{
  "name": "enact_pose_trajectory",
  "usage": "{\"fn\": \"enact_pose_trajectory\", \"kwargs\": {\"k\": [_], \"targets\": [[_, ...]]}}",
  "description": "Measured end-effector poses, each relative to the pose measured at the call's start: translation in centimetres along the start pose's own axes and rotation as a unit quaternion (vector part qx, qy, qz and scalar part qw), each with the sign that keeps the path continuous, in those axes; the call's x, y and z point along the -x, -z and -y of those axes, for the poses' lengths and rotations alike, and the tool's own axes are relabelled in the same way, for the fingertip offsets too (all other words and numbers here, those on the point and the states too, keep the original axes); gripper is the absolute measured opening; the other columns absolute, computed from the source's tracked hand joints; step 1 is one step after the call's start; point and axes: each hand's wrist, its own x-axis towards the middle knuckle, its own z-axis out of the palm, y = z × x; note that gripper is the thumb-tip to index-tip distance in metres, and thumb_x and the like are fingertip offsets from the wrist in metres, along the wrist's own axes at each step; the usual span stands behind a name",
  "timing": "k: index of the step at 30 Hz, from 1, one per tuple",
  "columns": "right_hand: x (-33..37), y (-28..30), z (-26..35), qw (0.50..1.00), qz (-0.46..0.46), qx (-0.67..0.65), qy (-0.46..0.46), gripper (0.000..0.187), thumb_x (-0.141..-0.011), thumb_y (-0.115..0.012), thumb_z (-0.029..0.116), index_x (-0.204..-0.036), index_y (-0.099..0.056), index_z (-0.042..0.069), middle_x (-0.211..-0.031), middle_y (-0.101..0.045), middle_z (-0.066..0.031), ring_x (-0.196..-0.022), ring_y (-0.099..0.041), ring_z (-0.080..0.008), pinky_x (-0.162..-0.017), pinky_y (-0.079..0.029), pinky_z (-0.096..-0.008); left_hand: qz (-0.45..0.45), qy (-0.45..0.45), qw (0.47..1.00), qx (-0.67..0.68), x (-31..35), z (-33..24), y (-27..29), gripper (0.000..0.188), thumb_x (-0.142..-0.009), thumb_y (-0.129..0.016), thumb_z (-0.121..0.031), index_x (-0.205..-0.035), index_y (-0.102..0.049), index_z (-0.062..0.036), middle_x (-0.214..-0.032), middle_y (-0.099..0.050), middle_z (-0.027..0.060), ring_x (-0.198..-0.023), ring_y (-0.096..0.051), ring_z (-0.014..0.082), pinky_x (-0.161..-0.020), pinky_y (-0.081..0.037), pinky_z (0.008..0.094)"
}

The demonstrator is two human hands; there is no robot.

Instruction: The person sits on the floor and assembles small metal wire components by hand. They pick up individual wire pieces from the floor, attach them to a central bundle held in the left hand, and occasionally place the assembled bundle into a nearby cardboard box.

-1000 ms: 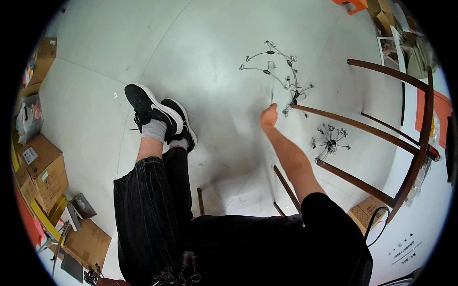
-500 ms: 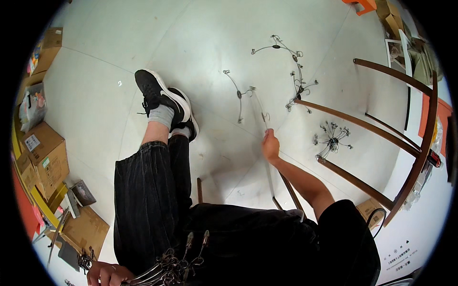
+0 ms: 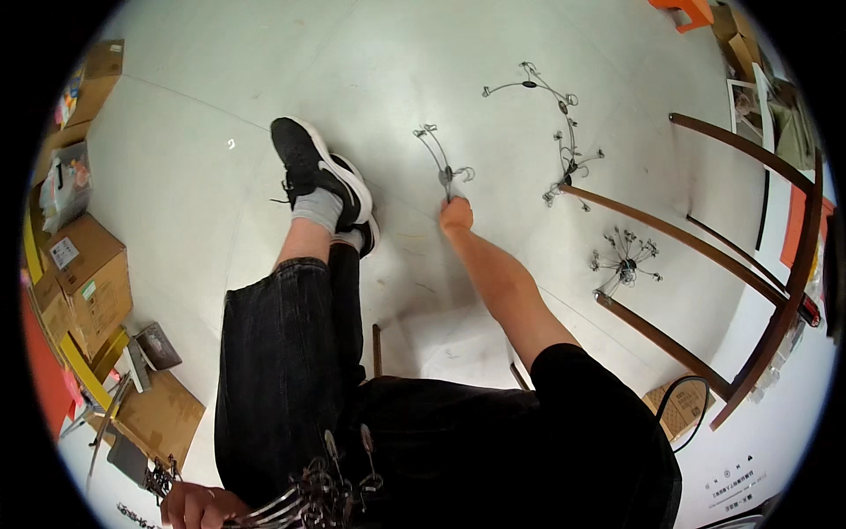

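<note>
At the lower left, my left hand [image 3: 198, 507] is closed round a bunch of metal clip hangers [image 3: 313, 489]. Their wire arms and clips spread out over my lap. My right hand [image 3: 456, 214] reaches down to the floor, its fingers closed on the lower end of a wire clip hanger [image 3: 447, 173]. This hanger overlaps another one, with two clips side by side at the top; where one ends and the other begins is hard to make out. To the right, several clip hangers [image 3: 568, 145] lie in a curved chain on the floor.
A round cluster of clip hangers [image 3: 627, 269] sits by the brown legs of an overturned-looking frame [image 3: 705, 256] on the right. My black shoes [image 3: 317, 163] rest on the pale floor. Cardboard boxes [image 3: 92, 269] line the left side; an orange stool [image 3: 683, 13] stands far right.
My right hand has moved left and away from me with a clip hanger, bringing it over the one lying on the floor. My left hand still holds the bunch. The view has shifted slightly.
</note>
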Motion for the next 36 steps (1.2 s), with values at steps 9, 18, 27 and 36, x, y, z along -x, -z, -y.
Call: {"fn": "enact_pose_trajectory", "kwargs": {"k": [9,18,27,36], "targets": [[7.5,13.4,4.2,0.843,0.108,-0.526,-0.015,0.018,-0.104,-0.047,0.006,-0.109,-0.061,-0.004,-0.089,-0.071,-0.014,-0.082,-0.076,-0.0239,-0.067,-0.059,-0.0308,-0.004,0.085,0.974,-0.21,1.0,3.9,-0.8,0.045,-0.105,-0.046,-0.006,-0.148,-0.037,0.0009,-0.092,-0.046,0.0004,-0.082,-0.049,0.0119,-0.088,-0.043,0.0349],[24.5,47.4,12.3,0.819,-0.038,-0.437,0.37,0.018,-0.098,-0.058,-0.002,-0.113,-0.066,-0.007,-0.092,-0.075,-0.0142,-0.081,-0.074,-0.0187,-0.073,-0.061,-0.0294,0.116,0.241,0.895,-0.356,5.2,13.7,-1.2,0.059,-0.099,-0.05,-0.006,-0.152,-0.029,0.0097,-0.145,-0.045,0.0349,-0.135,-0.049,0.0466,-0.115,-0.04,0.0517],[32.9,57.8,8.0,0.853,-0.218,-0.082,0.467,0.02,-0.087,-0.069,0.0,-0.107,-0.068,-0.004,-0.077,-0.066,-0.0202,-0.067,-0.065,-0.0377,-0.059,-0.052,-0.0383,0.179,0.351,0.89,-0.23,7.4,22.2,-1.0,0.045,-0.103,-0.05,-0.014,-0.145,-0.042,0.0015,-0.141,-0.053,0.0233,-0.133,-0.051,0.0371,-0.114,-0.043,0.0494],[31.8,57.2,1.0,0.848,-0.267,-0.352,0.295,0.018,-0.093,-0.065,0.001,-0.108,-0.071,-0.004,-0.09,-0.075,-0.0175,-0.075,-0.075,-0.0176,-0.062,-0.058,-0.0295,0.215,0.417,0.856,-0.215,9.6,27.8,0.7,0.044,-0.105,-0.049,-0.015,-0.141,-0.04,0.0098,-0.143,-0.05,0.03,-0.131,-0.053,0.0419,-0.107,-0.05,0.0492]]}}
